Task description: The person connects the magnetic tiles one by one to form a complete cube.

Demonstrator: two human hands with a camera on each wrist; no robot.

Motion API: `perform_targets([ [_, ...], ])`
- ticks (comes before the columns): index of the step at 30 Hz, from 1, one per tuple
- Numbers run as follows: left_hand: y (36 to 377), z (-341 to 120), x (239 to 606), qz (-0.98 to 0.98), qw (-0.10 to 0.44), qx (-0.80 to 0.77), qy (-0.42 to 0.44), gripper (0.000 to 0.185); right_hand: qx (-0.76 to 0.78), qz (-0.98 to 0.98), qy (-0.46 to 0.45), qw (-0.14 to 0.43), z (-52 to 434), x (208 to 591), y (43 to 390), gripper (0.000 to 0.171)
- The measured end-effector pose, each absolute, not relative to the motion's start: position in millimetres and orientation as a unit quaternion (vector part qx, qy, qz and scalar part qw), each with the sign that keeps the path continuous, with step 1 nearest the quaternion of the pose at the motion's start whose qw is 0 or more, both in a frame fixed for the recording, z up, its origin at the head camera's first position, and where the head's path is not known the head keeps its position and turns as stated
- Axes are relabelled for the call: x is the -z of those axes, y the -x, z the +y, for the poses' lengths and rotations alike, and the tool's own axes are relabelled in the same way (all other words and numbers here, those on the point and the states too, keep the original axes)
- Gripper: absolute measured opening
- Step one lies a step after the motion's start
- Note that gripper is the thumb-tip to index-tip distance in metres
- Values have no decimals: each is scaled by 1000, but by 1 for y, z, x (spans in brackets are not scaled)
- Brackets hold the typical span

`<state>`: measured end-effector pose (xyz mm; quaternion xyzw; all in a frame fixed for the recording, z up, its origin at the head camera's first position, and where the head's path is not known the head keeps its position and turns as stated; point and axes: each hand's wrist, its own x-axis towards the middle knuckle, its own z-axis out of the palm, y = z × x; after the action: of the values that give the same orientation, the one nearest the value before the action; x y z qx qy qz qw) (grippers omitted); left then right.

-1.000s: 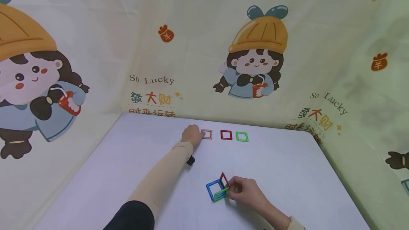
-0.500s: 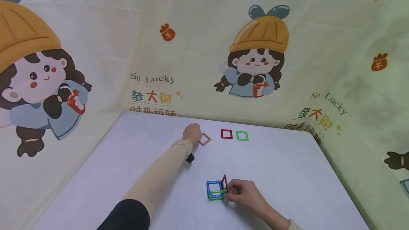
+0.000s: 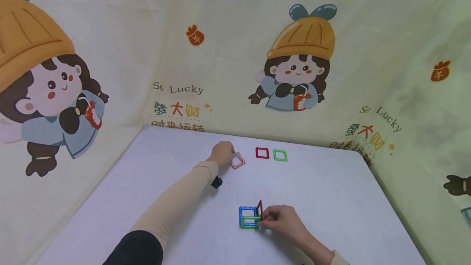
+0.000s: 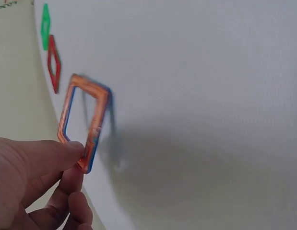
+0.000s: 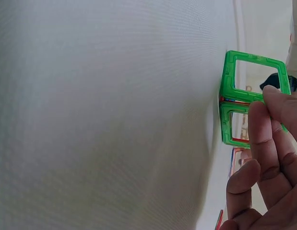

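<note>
In the head view my left hand (image 3: 222,153) is at the far side of the table, with an orange square magnetic tile (image 3: 238,160) at its fingers. The left wrist view shows thumb and fingers pinching this tile (image 4: 99,110) near one corner, its edge blue, its frame tilted. Nearer me is a small build: a blue tile (image 3: 247,208) lies flat, a green tile (image 3: 250,227) stands along its front, and a red one (image 3: 260,209) stands at its right. My right hand (image 3: 281,220) holds the build's right front corner; its wrist view shows fingertips pinching green frames (image 5: 228,76).
A red tile (image 3: 262,158) and a green tile (image 3: 280,160) lie flat near the back edge of the white table (image 3: 324,199), right of my left hand. A printed cloth (image 3: 228,93) hangs behind the table.
The orange tile has turned from square-on to slanted in my left hand. The build has turned to face squarely, its green tile now parallel to the front, while my right hand keeps hold.
</note>
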<state>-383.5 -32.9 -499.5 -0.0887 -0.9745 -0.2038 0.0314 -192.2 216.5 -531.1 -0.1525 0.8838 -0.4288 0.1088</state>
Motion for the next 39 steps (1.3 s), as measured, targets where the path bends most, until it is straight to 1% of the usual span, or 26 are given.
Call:
perform_targets([
  [3, 377, -31, 490, -971, 9, 218, 98, 8, 425, 886, 152, 104, 217, 531, 194, 14],
  [5, 372, -30, 484, -970, 3, 219, 108, 9, 421, 888, 153, 103, 218, 532, 194, 14],
  [12, 358, -24, 475, -973, 19, 184, 136, 7, 416, 891, 154, 96, 220, 533, 195, 14],
  [20, 345, -22, 473, -971, 9, 190, 147, 6, 413, 891, 161, 96, 220, 535, 196, 15],
  [28, 333, -20, 471, -966, 15, 192, 172, 5, 410, 892, 158, 106, 220, 530, 196, 19],
  [39, 312, -6, 465, -965, -20, 190, 180, 6, 405, 895, 146, 115, 219, 527, 194, 19],
])
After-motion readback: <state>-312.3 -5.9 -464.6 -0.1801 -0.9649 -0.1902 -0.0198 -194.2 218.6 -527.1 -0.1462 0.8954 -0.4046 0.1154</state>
